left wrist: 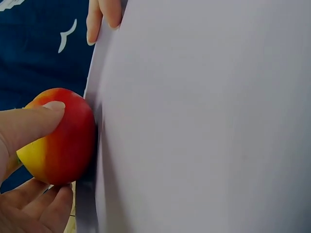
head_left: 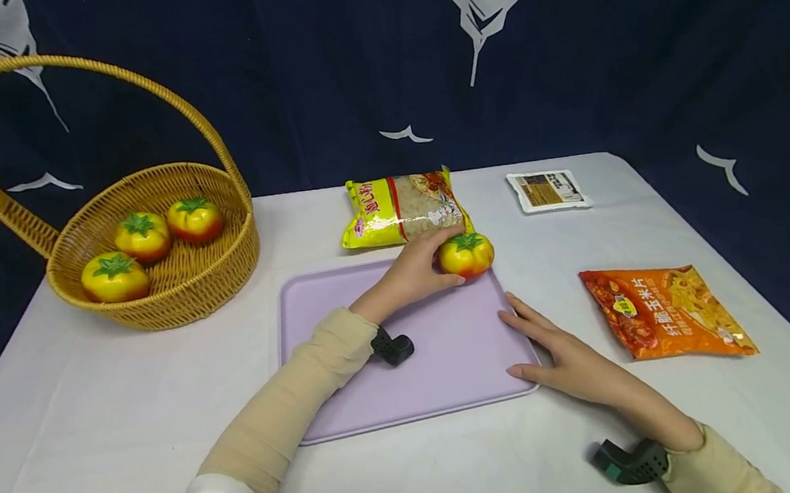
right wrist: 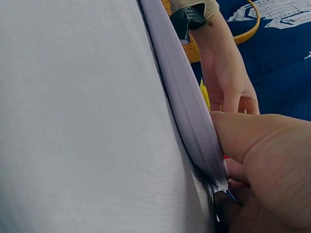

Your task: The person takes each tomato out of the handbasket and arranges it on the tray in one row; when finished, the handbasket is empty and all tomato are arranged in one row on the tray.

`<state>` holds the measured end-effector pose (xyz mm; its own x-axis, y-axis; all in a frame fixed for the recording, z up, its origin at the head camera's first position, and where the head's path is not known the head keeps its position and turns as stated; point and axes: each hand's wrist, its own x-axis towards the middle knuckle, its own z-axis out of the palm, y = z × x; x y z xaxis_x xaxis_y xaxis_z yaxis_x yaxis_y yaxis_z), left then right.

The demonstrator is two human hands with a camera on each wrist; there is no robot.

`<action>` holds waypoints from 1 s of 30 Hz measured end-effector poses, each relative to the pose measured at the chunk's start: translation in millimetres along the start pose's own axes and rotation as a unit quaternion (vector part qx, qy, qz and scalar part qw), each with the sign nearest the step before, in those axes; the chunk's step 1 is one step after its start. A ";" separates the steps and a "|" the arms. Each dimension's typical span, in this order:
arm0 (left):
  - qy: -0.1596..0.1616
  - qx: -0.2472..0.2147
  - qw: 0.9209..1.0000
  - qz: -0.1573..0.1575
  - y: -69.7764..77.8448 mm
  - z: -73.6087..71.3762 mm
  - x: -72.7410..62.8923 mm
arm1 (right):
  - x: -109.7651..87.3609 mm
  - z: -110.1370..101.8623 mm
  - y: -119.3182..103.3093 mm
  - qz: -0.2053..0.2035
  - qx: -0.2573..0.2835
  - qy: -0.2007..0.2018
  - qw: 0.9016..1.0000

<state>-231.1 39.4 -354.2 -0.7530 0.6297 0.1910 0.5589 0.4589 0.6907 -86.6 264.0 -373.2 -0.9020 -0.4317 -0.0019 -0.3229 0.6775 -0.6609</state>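
Note:
My left hand [head_left: 415, 272] holds a yellow-and-red tomato [head_left: 467, 256] with a green leafy top, over the back right corner of a lilac tray [head_left: 409, 381]. In the left wrist view the thumb lies on one side of the tomato [left wrist: 73, 141] and the fingers on the other, with its red underside right at the tray's surface. My right hand [head_left: 573, 356] rests on the tray's right rim, fingers extended and thumb near the front right corner. From the right wrist, the tray's outer wall [right wrist: 187, 97] shows beside that thumb.
A wicker basket [head_left: 225, 276] with a tall handle stands at the left, holding 3 similar tomatoes [head_left: 143, 237]. Behind the tray lies a yellow food packet [head_left: 377, 212]. A small white-and-brown packet [head_left: 548, 191] and an orange snack bag [head_left: 669, 312] lie to the right.

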 end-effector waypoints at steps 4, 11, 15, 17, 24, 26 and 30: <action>0.000 0.000 1.000 0.000 -0.6 1.3 -1.5 | -0.5 1.2 -1.3 -0.004 0.003 0.001 1.000; 0.007 0.001 1.000 -0.009 1.5 -2.2 -1.2 | 2.5 0.8 -1.1 -0.004 0.000 -0.002 1.000; 0.011 -0.004 1.000 -0.006 8.4 -11.1 -2.6 | 1.1 -1.2 0.1 0.000 -0.001 0.000 1.000; 0.021 -0.023 1.000 -0.002 12.6 -20.8 -6.7 | 0.8 -0.9 0.9 0.001 -0.002 0.000 1.000; 0.096 -0.114 0.988 0.032 24.6 -83.6 -41.4 | 1.1 0.2 2.3 -0.012 -0.004 0.006 1.000; 0.119 -0.122 0.985 0.035 26.6 -105.5 -59.2 | 1.6 0.5 2.4 -0.016 -0.004 0.006 1.000; 0.173 -0.115 0.978 0.023 28.8 -150.9 -101.3 | 2.4 0.4 3.1 -0.017 -0.006 0.004 1.000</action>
<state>-191.1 -105.8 -248.4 -0.8237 0.3780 0.4226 0.5320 0.2577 0.8065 -89.6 264.8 -375.6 -0.8926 -0.4500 0.0274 -0.3573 0.6690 -0.6517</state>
